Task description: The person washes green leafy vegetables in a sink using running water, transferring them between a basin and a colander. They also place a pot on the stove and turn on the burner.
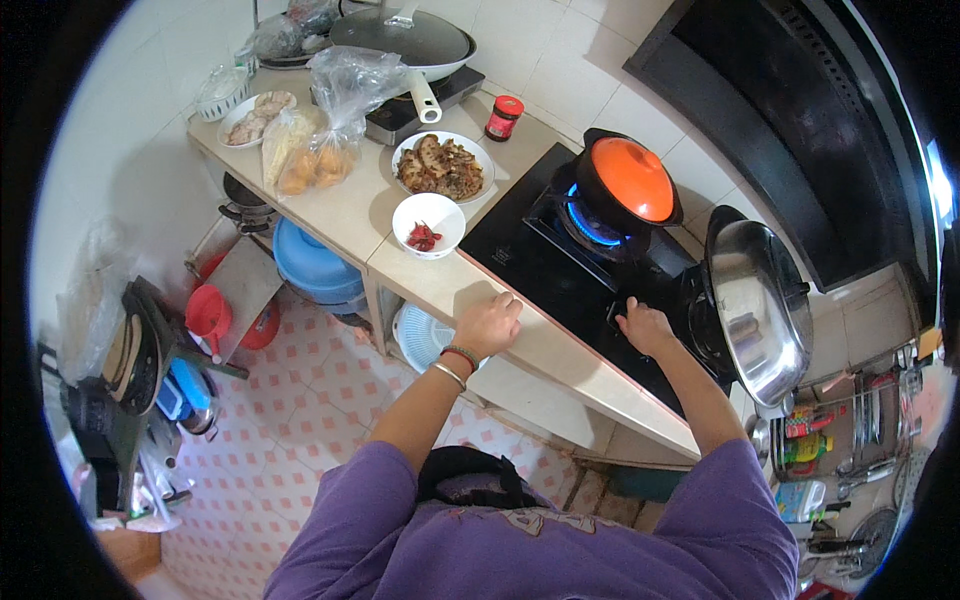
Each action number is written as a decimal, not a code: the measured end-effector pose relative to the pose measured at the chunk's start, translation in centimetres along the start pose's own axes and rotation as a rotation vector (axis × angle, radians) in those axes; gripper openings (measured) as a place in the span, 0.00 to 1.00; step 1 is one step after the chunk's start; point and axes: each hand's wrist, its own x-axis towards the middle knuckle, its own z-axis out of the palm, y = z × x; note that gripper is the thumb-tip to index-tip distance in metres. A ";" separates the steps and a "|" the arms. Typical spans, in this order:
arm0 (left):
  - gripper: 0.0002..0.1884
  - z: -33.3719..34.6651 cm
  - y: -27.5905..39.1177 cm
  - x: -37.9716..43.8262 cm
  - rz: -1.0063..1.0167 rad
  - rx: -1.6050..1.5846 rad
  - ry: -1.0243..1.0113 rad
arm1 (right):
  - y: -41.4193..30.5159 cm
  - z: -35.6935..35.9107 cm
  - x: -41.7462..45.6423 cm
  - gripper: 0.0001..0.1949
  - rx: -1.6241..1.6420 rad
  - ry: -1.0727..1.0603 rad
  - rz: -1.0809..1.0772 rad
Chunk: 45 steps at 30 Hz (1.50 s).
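Observation:
My right hand (645, 325) has its fingers on a control knob (616, 313) at the front of the black gas cooktop (517, 232). Loosely curled, my left hand (489, 322) is over the counter's front edge; whether anything is in it cannot be told. A blue flame burns under a dark pot with an orange lid (632, 180) on the left burner. On the right burner stands a pan with a domed steel lid (761, 311). Left of the cooktop are a white bowl with red chilli pieces (429, 225) and a plate of cooked sliced food (441, 166).
A red-lidded jar (504, 118) stands by the wall. Farther left are plastic bags of food (315, 161), a plate of pale meat (255, 120) and a lidded pan (405, 41) on a portable cooker, its handle pointing forward. The range hood (772, 127) overhangs the cooktop.

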 end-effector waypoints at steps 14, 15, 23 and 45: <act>0.06 -0.1 -0.3 0.0 0.009 0.011 0.003 | 0.0 0.3 -0.2 0.19 0.003 0.023 0.005; 0.06 -0.2 -0.4 0.0 0.004 0.018 -0.008 | 0.1 0.4 -0.1 0.19 -0.003 0.031 -0.004; 0.10 -0.6 -0.2 -0.3 -0.009 0.021 -0.045 | 0.1 0.5 -0.2 0.20 -0.024 0.055 -0.031; 0.06 0.2 -0.4 -0.7 -0.040 -0.004 0.096 | -1.6 3.3 0.0 0.09 0.349 0.639 0.144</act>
